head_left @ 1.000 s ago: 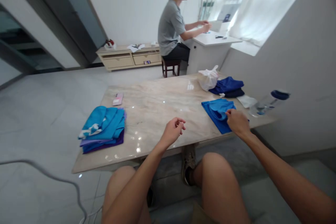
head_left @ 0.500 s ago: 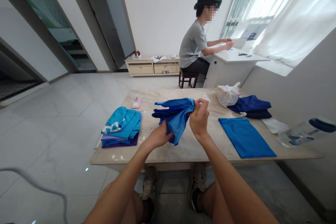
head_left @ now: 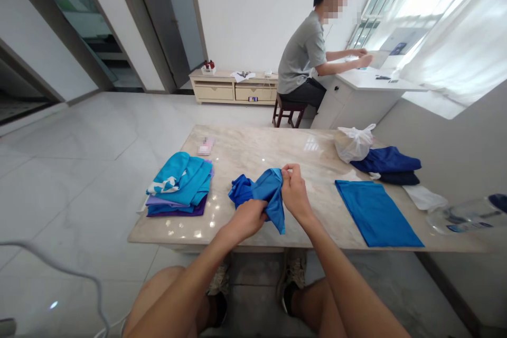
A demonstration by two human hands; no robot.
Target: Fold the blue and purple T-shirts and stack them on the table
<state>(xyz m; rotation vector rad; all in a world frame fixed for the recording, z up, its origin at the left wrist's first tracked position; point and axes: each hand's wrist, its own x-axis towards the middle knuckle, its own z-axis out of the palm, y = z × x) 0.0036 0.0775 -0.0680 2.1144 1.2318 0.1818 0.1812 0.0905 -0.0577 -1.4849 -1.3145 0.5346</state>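
Both my hands grip a crumpled blue garment point(head_left: 261, 193) over the front middle of the marble table point(head_left: 253, 150). My left hand point(head_left: 247, 217) is closed on its lower edge. My right hand point(head_left: 293, 193) pinches its upper right corner. A flat folded blue cloth point(head_left: 374, 212) lies to the right of my hands. A stack of folded turquoise and purple clothes point(head_left: 180, 187) sits to the left.
A white plastic bag point(head_left: 352, 142) and dark blue folded clothes point(head_left: 390, 163) lie at the table's far right, with a clear bottle point(head_left: 465, 215) on its side nearer. A pink phone point(head_left: 206, 145) lies at the far left. Another person point(head_left: 312, 58) sits at a white desk behind.
My right hand lifted the blue garment off the flat cloth on the right and brought it to the middle. My left hand took hold of it, and both hands lowered it toward the table.
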